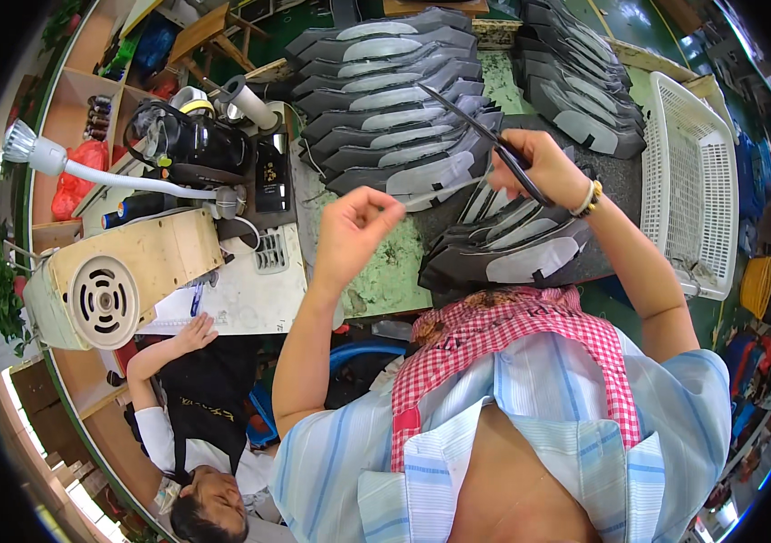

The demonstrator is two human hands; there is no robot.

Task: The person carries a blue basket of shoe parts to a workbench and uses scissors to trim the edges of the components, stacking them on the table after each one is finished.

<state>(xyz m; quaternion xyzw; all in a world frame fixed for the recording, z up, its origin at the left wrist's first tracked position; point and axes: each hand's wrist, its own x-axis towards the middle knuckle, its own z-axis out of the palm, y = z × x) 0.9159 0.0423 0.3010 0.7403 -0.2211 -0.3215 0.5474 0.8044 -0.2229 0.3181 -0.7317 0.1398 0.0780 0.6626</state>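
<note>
In my right hand is a pair of black scissors, its blades pointing up and to the left. My left hand is closed, thumb and forefinger pinched on the end of a thin whitish strip. The strip runs across to my right hand, where its far end is hidden by the fingers. Just below my right hand lies a small pile of dark grey padded pieces with pale patches. A large overlapping row of similar pieces spreads beyond my hands.
Another stack of dark pieces lies at the far right, beside a white plastic basket. At left stand a cream sewing machine and a bent white lamp. A co-worker's hand rests on the white tabletop.
</note>
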